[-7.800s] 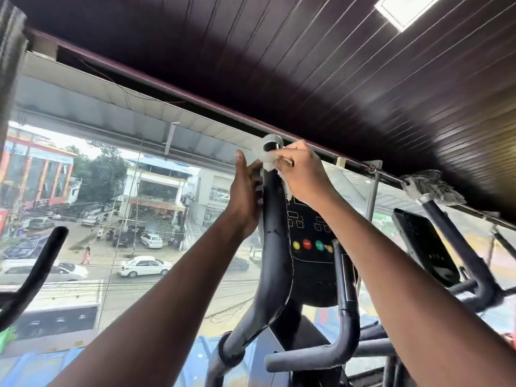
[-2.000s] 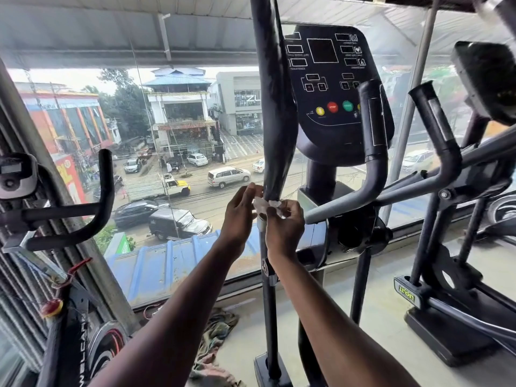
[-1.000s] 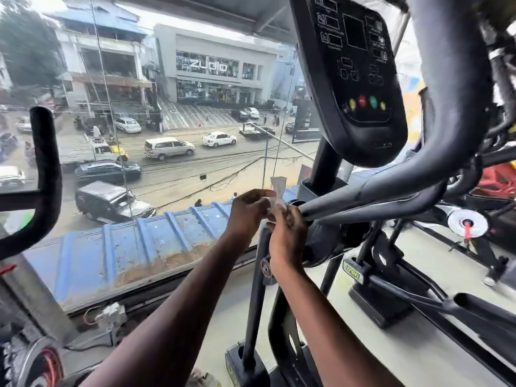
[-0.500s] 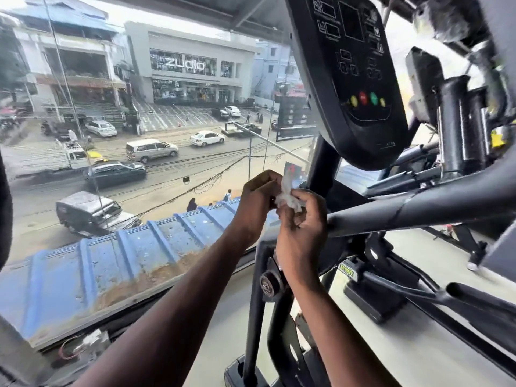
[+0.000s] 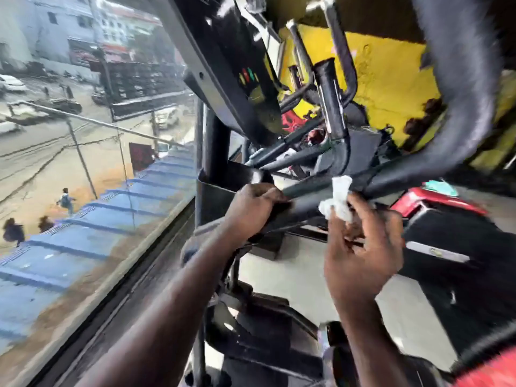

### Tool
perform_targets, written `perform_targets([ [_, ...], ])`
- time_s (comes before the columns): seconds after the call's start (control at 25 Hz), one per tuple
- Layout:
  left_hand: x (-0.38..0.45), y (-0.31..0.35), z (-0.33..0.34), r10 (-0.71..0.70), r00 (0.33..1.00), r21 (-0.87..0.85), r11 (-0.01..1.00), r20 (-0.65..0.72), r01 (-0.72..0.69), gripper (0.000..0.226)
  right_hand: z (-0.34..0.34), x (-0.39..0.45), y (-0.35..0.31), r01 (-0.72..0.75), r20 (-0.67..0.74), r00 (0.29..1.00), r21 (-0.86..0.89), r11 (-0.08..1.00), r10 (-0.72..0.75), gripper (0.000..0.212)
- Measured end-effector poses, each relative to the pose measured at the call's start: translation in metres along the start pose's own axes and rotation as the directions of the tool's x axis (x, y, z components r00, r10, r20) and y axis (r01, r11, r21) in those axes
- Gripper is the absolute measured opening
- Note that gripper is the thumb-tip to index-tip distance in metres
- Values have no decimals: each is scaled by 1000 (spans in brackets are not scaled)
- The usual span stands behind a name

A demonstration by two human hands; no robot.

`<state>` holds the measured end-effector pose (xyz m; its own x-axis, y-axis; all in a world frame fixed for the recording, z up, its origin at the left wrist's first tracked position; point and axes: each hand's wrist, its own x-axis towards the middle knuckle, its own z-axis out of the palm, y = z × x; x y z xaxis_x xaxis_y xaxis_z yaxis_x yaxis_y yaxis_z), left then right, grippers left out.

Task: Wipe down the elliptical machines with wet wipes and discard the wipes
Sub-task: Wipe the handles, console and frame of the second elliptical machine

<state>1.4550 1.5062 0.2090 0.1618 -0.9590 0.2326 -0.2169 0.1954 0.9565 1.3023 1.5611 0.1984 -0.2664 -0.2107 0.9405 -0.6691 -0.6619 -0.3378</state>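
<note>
Since half a second ago the view has swung right and tilted, and both hands have parted: the wet wipe, then pinched between them in front of the console, now sits in the right hand alone, raised to the elliptical's black handlebar tube. The left hand has gone to the lower left stretch of the same bar and is curled closed around it, apparently to steady it. The right hand is half open, palm toward the camera, with thumb and fingertips pinching the bunched white wipe at its lower end; the wipe's upper end touches the tube's underside. The picture is motion-blurred, so finer finger placement is unclear.

What matters next is the bar's line. The tube runs from lower left, at the left hand's grip, up to the right, where it bends into the thick upright handle. The wipe meets it just right of the left hand, so the right hand is the nearer one to the unwiped stretch, which lies up and to the right of it. My judgement is that the stroke should follow that long axis, away from the left hand. The console hangs above left, clear of both hands.
</note>
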Motion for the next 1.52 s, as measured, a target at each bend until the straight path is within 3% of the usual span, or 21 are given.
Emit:
perform_targets([
  [0.08, 4, 2, 1, -85, 996, 20, 996, 20, 85, 21, 6, -3, 2, 39, -2, 999, -45, 998, -39, 24],
  [0.2, 11, 10, -6, -114, 987, -91, 988, 113, 124, 29, 44, -45, -7, 115, 226, 969, -55, 992, -100, 28],
  [0.28, 12, 14, -10, -103, 979, -89, 989, 174, 120, 30, 53, -54, -10, 117, 287, 954, -95, 989, -86, 29],
  [0.48, 21, 13, -14, -114, 955, -27, 992, 273, 126, 45, 24, 0, -5, 90, -103, 990, -86, 992, -99, 21],
  [0.52, 24, 14, -13, -110, 952, -36, 991, 285, 125, 44, 27, 1, -4, 113, -89, 989, -96, 989, -122, 20],
  [0.6, 28, 20, -10, -95, 938, -122, 982, 332, 142, 40, 44, -23, -6, 169, 79, 984, -144, 975, -159, 20],
  [0.72, 34, 31, 3, -5, 847, -232, 961, 531, 151, 45, 53, -52, -10, 241, 304, 936, -180, 954, -179, 26],
  [0.84, 35, 44, 12, -1, 722, -275, 924, 692, 265, 44, 28, -9, -9, 164, 115, 984, -328, 930, -134, 25],
  [0.92, 37, 47, 14, 8, 673, -223, 946, 740, 235, 41, 8, 24, -10, 132, -21, 987, -457, 880, -159, 28],
  [1.0, 39, 47, 15, 7, 649, -214, 947, 760, 241, 42, 7, 21, -13, 147, 13, 987, -479, 865, -160, 32],
  [1.16, 44, 47, 14, 27, 565, -309, 857, 825, 411, 36, 34, -38, -18, 314, 347, 925, -464, 828, -156, 33],
  [1.24, 47, 47, 13, 80, 539, -320, 874, 838, 367, 41, 22, -11, -18, 283, 267, 949, -485, 827, -168, 31],
  [1.36, 53, 45, 10, 151, 522, -316, 917, 840, 242, 52, -7, 56, -23, 116, -36, 984, -603, 789, -172, 26],
  [1.44, 54, 44, 10, 152, 515, -330, 903, 844, 274, 53, -6, 63, -25, 135, 1, 983, -671, 729, -182, 25],
  [1.52, 54, 45, 8, 154, 510, -370, 858, 846, 355, 51, 21, 22, -25, 172, 129, 985, -673, 719, -115, 26],
])
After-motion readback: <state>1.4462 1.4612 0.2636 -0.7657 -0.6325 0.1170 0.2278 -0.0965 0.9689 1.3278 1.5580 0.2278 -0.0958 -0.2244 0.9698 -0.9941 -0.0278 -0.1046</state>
